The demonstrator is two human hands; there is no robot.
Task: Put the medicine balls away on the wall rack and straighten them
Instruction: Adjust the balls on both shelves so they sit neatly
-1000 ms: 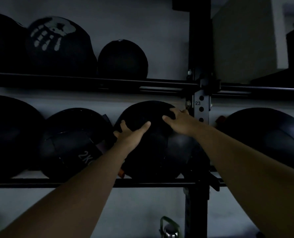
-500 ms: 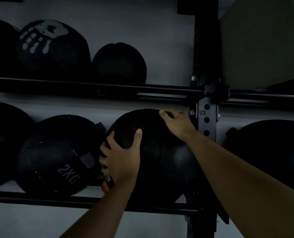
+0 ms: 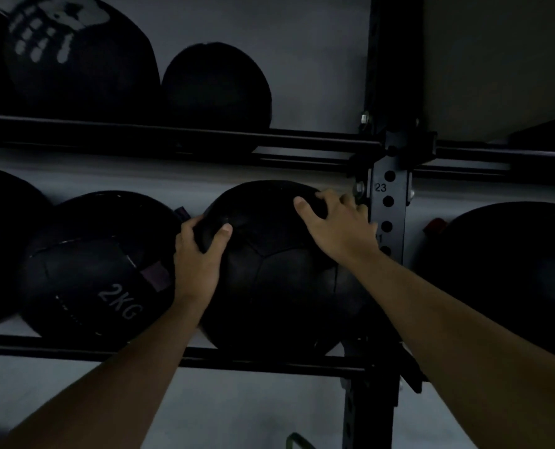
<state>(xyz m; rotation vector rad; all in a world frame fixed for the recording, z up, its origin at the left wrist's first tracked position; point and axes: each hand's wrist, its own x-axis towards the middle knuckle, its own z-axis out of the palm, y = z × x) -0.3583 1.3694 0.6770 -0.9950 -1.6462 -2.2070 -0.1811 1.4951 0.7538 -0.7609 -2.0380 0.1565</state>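
Task looks mostly done — every ball in view already sits on the wall rack (image 3: 172, 354). Top rail: a ball w/ a white handprint (image 3: 75, 50) and a smaller ball (image 3: 216, 85) beside it. Lower rail: a big ball cut off at the left edge, the 2KG ball (image 3: 101, 267), the middle ball (image 3: 279, 273), and another ball (image 3: 509, 270) right of the upright post (image 3: 389, 205). What's left, as I judge it, is the straightening: the 2KG print sits tilted, and the middle ball has no label facing out.

Middle ball rests on the lower rail, just left of the post, touching or nearly touching the 2KG ball — too dark to say which.

Left hand (image 3: 198, 257) grasps the ball's upper-left side, thumb on the front, fingers wrapped into the gap next to the 2KG ball. Right hand (image 3: 337, 225) is spread over the upper-right shoulder, fingers curled over the top near the post. Both hands grip it, so the ball lies between them — looks set for a turn or a nudge.
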